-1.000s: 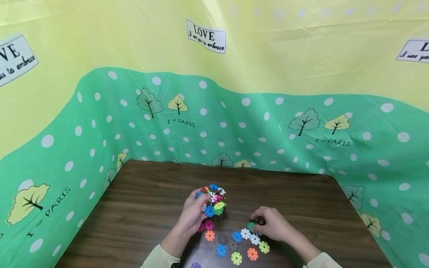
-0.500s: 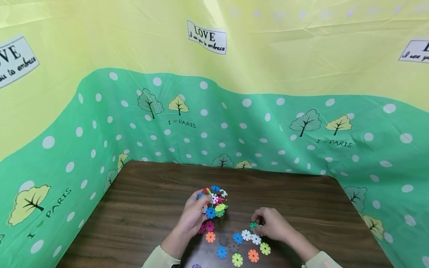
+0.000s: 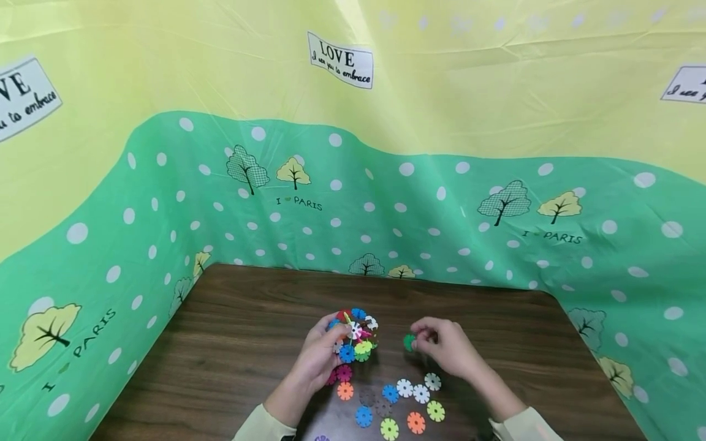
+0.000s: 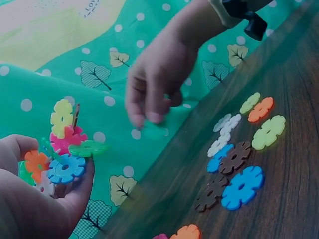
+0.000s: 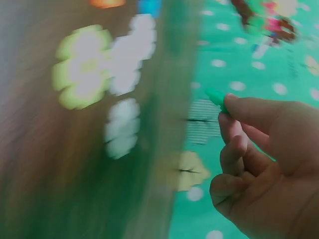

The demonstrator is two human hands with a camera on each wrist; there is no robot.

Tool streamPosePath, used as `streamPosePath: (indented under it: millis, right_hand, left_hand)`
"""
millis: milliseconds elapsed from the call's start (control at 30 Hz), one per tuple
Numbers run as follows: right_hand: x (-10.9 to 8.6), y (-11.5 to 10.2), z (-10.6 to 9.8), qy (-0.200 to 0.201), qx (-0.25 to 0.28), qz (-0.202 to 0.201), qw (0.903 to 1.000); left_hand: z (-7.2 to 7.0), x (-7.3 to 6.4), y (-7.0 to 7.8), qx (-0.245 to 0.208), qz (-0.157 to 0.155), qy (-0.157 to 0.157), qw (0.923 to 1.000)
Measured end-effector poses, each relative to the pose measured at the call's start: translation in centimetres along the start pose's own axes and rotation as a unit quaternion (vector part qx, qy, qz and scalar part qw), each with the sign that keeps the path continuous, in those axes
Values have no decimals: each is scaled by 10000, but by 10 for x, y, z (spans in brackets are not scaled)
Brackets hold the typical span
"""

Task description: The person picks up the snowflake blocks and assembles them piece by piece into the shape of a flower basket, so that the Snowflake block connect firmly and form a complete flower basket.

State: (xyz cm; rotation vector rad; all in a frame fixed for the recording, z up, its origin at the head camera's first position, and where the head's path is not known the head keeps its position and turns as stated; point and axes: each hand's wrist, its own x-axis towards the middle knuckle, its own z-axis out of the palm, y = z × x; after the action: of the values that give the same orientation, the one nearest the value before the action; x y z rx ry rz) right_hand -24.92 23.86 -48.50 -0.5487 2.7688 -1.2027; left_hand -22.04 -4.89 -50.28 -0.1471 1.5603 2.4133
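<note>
Green notched disc: pinched near one edge between thumb and index finger of the right hand, to the right of the multicoloured disc cluster and apart from it. Set at the very tips of the grip, with the free part jutting past them on the side toward the cluster; nearly edge-on in the right wrist view. Remaining fingers curled in behind the pinch, away from the disc.

Cluster itself: gripped in the left hand, thumb laid across its left side by a white piece, other fingers mostly hidden behind. Built of interlocked pieces in red, blue, white, pink, yellow and green.

Just on the person's side of the cluster: magenta discs, then an orange disc. Right of the cluster and nearer the person: dark brown discs, a blue disc, two white discs, and just beside these a greyish disc. Farther from the cluster, toward the person: yellow-green discs.

Beneath the cluster: wood-grain tabletop. Beyond it: dotted green curtain.
</note>
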Motion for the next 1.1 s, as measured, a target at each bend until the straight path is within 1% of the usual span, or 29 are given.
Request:
streamPosePath:
  millis: [100,167,267,367,500,633,800,900,1100]
  right_hand:
    - [6,-8,1,471,536,7,9974]
    - [6,-14,4,711,944,25,9930]
    - [3,-23,12,946,1504,71,9841]
    - [1,-30,22,1117,1817,64,9770]
    - [2,-33,32,1280,1882,-45,9738]
    - [6,-32,37,1395,1969,-154,9703]
    - [7,-31,39,1373,2161,-240,9664]
    - [7,-31,41,1334,2116,-306,9677]
    - [5,-34,44,1290,1997,-280,9709]
  left_hand:
    - [-2,2,-1,52,25,-49,10000]
    - [-3,2,-2,104,19,-93,9999]
    - [-3,2,-5,211,-19,-142,9997]
    - [-2,1,-6,353,-51,-129,9993]
    - [-1,2,-8,468,-32,-106,9988]
    - [-1,4,-9,516,62,-171,9985]
    - [-1,6,-9,565,81,-225,9981]
    - [0,5,-9,618,86,-223,9978]
    - [3,1,-9,894,256,-275,9953]
